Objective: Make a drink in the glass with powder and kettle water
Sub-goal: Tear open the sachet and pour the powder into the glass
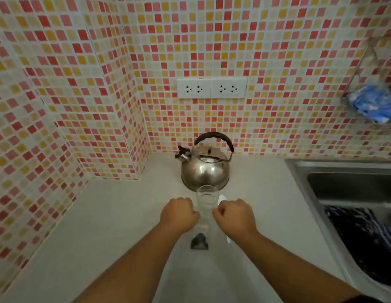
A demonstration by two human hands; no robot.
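A clear glass (pixel 207 199) stands upright on the pale counter (pixel 116 215), just in front of a steel kettle (pixel 205 169) with a black handle and its spout pointing left. My left hand (pixel 179 215) is a closed fist pressed against the glass's lower left side, and nothing shows in it. My right hand (pixel 235 217) is closed at the glass's right side around a thin white object, perhaps a spoon (pixel 221 198), whose ends stick out above and below the fist. A dark sachet (pixel 199 242) lies flat on the counter between my wrists.
A steel sink (pixel 343 189) holding a dark striped cloth (pixel 365 239) fills the right side. Mosaic-tiled walls close off the back and left, with a double socket (pixel 211 88) above the kettle. A wire rack with blue bags (pixel 371 103) hangs at the upper right.
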